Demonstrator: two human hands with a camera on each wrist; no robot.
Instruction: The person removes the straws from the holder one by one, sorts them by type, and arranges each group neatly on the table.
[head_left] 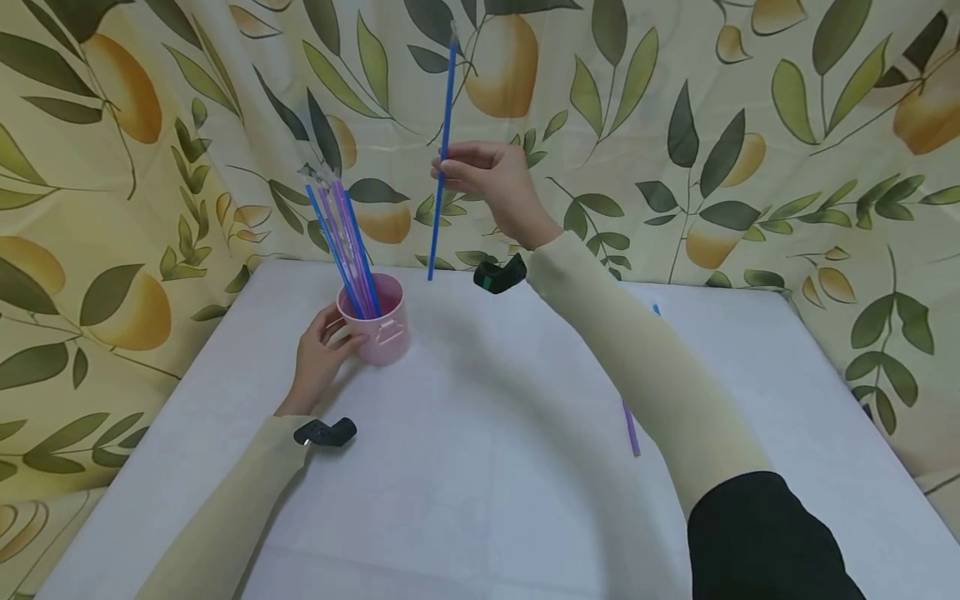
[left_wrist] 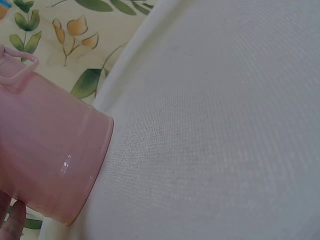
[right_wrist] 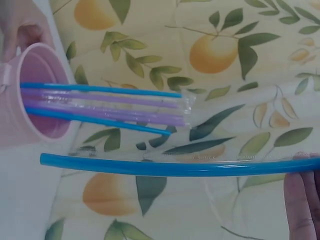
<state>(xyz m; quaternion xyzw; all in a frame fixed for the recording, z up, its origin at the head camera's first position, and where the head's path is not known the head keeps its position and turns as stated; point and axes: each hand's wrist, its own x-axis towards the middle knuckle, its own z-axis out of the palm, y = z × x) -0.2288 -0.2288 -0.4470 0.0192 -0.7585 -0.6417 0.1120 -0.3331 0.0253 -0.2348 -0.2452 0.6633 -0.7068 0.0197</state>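
Note:
My right hand [head_left: 495,183] pinches a blue drinking straw [head_left: 436,221] and holds it upright above the table's back edge. In the right wrist view a thin clear wrapper shows along this straw [right_wrist: 150,167], with my fingertips at its right end. A pink cup [head_left: 386,340] with a small handle stands on the table at centre left, and my left hand [head_left: 318,362] grips its left side. Several blue and purple straws [right_wrist: 115,102], with clear wrapping at their tops, lean to the left inside the cup. The left wrist view shows the cup's lower wall [left_wrist: 55,145] and only some fingertips.
A white cloth covers the table [head_left: 450,483]. To the right, a purple straw end [head_left: 632,429] and a blue tip [head_left: 657,309] show on the table, partly hidden by my right forearm. Behind the table hangs a curtain [head_left: 585,167] printed with fruit and leaves.

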